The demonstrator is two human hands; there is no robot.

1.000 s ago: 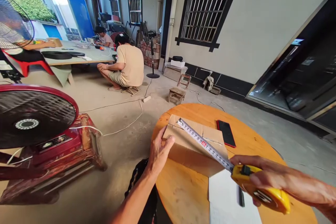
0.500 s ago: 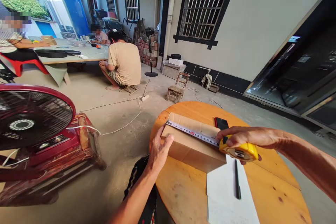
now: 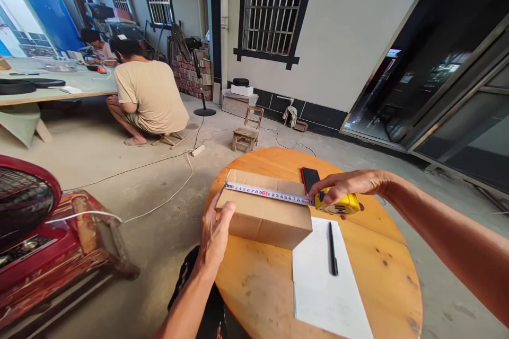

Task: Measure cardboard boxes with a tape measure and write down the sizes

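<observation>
Compared with half a second back, the tape had swung flatter and the right hand (image 3: 350, 184) had slid left, so the white metal blade (image 3: 270, 194) lay nearly level across the frame along the back top edge of the cardboard box (image 3: 266, 220). The view had also turned, which pushed the red fan (image 3: 24, 206) out to the left edge.

The box was a plain brown rectangular block, matte, sitting left of centre on the round wooden table (image 3: 382, 254), whose top was glossy orange with a few dark knots. The left hand (image 3: 214, 230) clamped the box's left end, thumb on the top face and fingers curled down the side. The blade's hook sat at the box's far-left corner, just above that hand; couldn't tell if a finger touched it.

The right hand was closed over the tape measure (image 3: 338, 204), a chunky rounded yellow case, fingers draped on top, right at the box's right end. Just behind it lay a flat black phone (image 3: 310, 179) with a red rim.

Below the box, toward lower centre, a white sheet of paper (image 3: 322, 280) lay flat with a slim black pen (image 3: 332, 249) on it.

Upper left, a person in a tan shirt (image 3: 151, 95) squatted on the concrete floor.
</observation>
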